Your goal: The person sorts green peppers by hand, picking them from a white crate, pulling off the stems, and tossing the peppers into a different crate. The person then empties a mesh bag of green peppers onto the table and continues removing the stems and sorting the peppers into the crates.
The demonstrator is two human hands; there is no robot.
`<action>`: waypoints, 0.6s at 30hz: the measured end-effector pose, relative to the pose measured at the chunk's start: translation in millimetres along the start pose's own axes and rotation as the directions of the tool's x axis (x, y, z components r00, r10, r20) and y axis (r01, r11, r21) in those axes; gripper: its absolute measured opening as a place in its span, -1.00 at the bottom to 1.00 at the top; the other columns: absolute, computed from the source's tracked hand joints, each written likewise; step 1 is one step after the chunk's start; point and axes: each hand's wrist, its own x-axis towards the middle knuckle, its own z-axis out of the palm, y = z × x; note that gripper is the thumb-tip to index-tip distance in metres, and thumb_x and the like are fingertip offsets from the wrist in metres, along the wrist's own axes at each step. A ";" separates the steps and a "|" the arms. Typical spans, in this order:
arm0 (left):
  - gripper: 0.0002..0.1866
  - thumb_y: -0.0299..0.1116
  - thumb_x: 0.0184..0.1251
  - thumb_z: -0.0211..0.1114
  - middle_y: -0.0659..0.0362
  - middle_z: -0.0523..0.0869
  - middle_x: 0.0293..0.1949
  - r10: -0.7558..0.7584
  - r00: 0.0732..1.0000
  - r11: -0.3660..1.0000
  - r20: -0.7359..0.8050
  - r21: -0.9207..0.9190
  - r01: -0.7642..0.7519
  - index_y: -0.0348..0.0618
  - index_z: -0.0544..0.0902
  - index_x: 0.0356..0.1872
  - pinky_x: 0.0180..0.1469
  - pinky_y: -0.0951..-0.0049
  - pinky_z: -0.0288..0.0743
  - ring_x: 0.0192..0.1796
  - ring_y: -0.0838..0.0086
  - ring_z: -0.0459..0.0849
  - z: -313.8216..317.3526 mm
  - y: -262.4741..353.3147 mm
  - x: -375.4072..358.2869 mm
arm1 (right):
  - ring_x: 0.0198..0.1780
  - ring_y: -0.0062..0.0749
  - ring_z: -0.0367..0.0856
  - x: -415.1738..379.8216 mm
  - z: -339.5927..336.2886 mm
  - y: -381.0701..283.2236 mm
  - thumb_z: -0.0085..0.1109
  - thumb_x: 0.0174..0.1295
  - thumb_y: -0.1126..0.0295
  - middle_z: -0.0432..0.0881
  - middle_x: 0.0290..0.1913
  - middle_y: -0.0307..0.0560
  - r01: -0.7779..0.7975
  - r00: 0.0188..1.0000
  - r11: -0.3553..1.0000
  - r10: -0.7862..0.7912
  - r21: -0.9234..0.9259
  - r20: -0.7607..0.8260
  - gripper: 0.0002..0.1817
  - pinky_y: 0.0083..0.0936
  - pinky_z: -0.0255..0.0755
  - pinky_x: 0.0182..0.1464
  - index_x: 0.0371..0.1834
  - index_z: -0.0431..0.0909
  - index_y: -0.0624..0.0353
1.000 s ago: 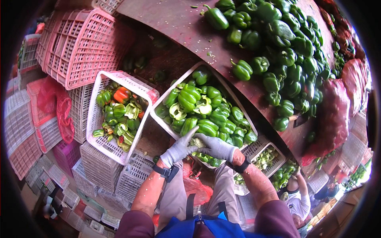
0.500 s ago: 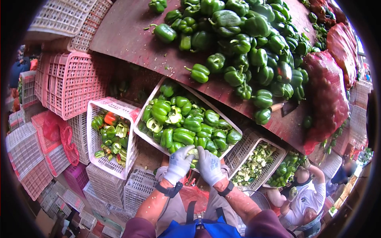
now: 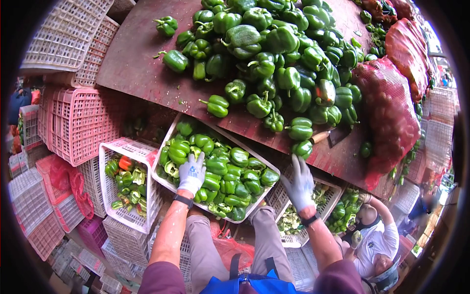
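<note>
My left hand [image 3: 192, 174], in a white work glove, lies over green bell peppers [image 3: 227, 169] in the white crate [image 3: 157, 171] before me, fingers apart on top of them. Cut, hollowed peppers show among the whole ones. My right hand [image 3: 299, 185], gloved too, reaches up to the table's edge with its fingers stretched out. Its fingertips are right at a single green bell pepper [image 3: 302, 149] at the edge of the pile. Beside that pepper lies a knife [image 3: 320, 137] with a wooden handle, its dark blade pointing right.
A large heap of green peppers [image 3: 274, 59] covers much of the red tabletop [image 3: 142, 59]. Red mesh sacks [image 3: 389, 117] stand at right. A crate of pepper scraps [image 3: 132, 183] is at left, another crate [image 3: 337, 196] at right. A person [image 3: 379, 240] works at lower right.
My hands were together over the crate's near edge, working on a pepper piece. They have parted: the left moved left onto the peppers, the right up toward the table. The view has shifted slightly.
</note>
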 end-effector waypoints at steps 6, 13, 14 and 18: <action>-0.25 -0.04 0.17 0.44 -0.10 0.43 0.34 -0.094 0.954 0.982 -0.285 -0.182 0.043 0.00 0.44 0.40 0.00 0.10 0.58 -0.01 0.04 0.68 -22.5 23.2 -26.8 | 0.19 0.00 0.50 165.3 45.6 -71.1 0.55 -0.07 0.07 0.47 0.21 0.05 0.020 0.971 1.000 -0.017 0.007 -0.237 0.01 -0.09 0.38 0.21 0.48 0.22 0.03; -0.22 -0.32 0.25 0.46 -0.01 0.38 0.38 -0.159 0.968 0.247 -0.194 -0.957 -0.151 -0.15 0.31 0.48 -0.05 0.47 0.61 -0.03 0.40 0.64 -51.2 66.5 -12.2 | 0.02 -0.07 0.53 184.7 65.5 -60.9 0.57 -0.19 0.10 0.54 -0.02 -0.07 0.119 0.902 0.989 -0.146 -0.092 -0.407 -0.20 -0.09 0.38 0.06 0.24 0.49 -0.11; -0.18 -0.30 0.23 0.47 -0.01 0.36 0.40 -0.128 0.969 0.226 -0.209 -0.958 -0.177 -0.14 0.28 0.50 -0.03 0.45 0.60 -0.02 0.41 0.62 -52.3 67.8 -4.5 | 0.00 -0.05 0.54 179.7 58.5 -58.2 0.57 -0.19 0.11 0.56 -0.05 -0.04 0.169 0.917 0.986 -0.153 0.011 -0.369 -0.23 -0.10 0.40 0.04 0.21 0.51 -0.08; -0.02 -0.20 0.14 0.55 0.00 0.24 0.50 0.050 0.931 0.327 -0.362 -0.874 -0.358 -0.10 0.19 0.56 0.29 0.29 0.45 0.25 0.23 0.52 -72.7 74.8 14.5 | 0.11 -0.20 0.59 137.7 4.6 -72.6 0.49 0.02 0.15 0.63 0.04 0.03 -0.071 0.952 0.796 -0.127 0.602 0.280 -0.30 -0.26 0.44 0.21 0.24 0.47 0.14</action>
